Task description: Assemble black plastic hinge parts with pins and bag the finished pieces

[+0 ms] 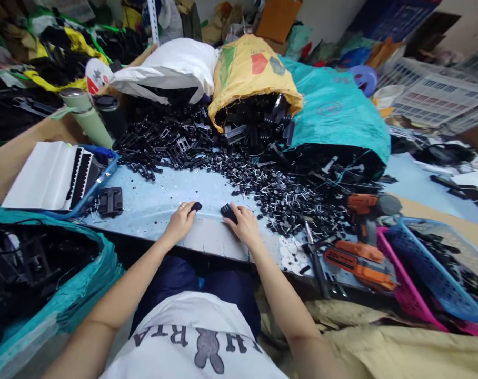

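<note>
My left hand [180, 220] rests on the light blue table [160, 197] near its front edge, fingers closed on a small black plastic part [196, 206]. My right hand [245, 223] lies a little to the right, gripping a ribbed black plastic part [228, 211]. A large heap of small black parts with metal pins [278, 195] spreads just beyond and right of my right hand. Longer black plastic pieces [171, 142] lie further back.
Yellow [250, 68], white [171, 66] and teal [337, 116] sacks lie at the back. An orange power drill [363, 210] and orange-handled tools [357, 260] sit right, beside blue and pink baskets [424, 268]. A black block [110, 201], a tray [105, 173], bottles [89, 118] stand left.
</note>
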